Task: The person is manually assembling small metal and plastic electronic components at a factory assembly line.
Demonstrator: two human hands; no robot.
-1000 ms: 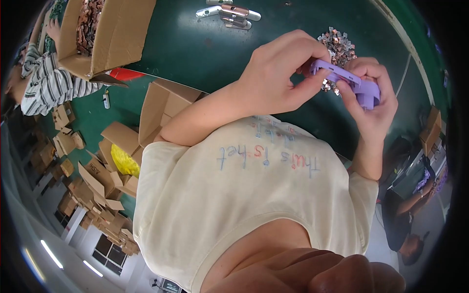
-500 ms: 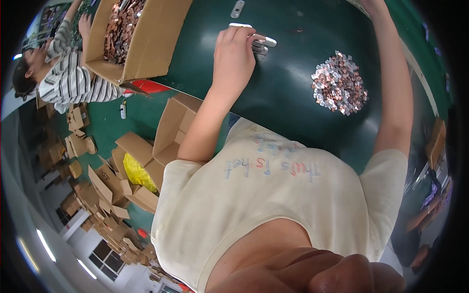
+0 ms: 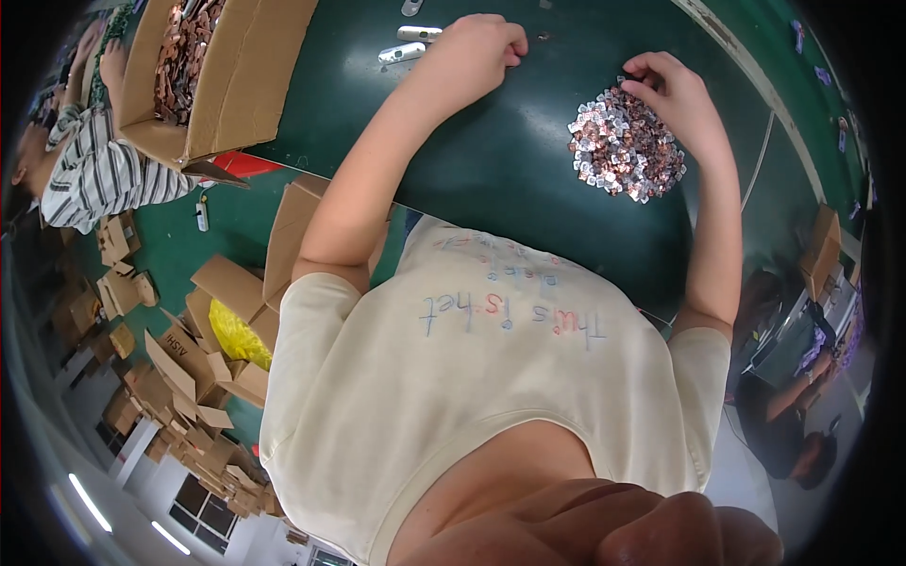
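Note:
My left hand (image 3: 477, 58) is over the dark green tabletop (image 3: 528, 160), its fingers curled in; whatever they hold is hidden. Beside its wrist lie two oblong silver metal pieces (image 3: 401, 54), side by side. At the far upper edge of the pile of small silver and copper-coloured metal pieces (image 3: 613, 146) is my right hand (image 3: 678, 99). Its thumb and forefinger are apart, with the tips touching or just above the pile's edge.
A cardboard box (image 3: 241, 80) full of copper-coloured parts stands at the left of the table. Below it on the floor are open cartons (image 3: 226, 274), one with a yellow bag (image 3: 236, 335). A person in a striped shirt (image 3: 109, 160) works at far left.
My right hand has come down from the far right edge to the pile. My left hand has moved right, away from the oblong silver pieces. The whole view has shifted slightly.

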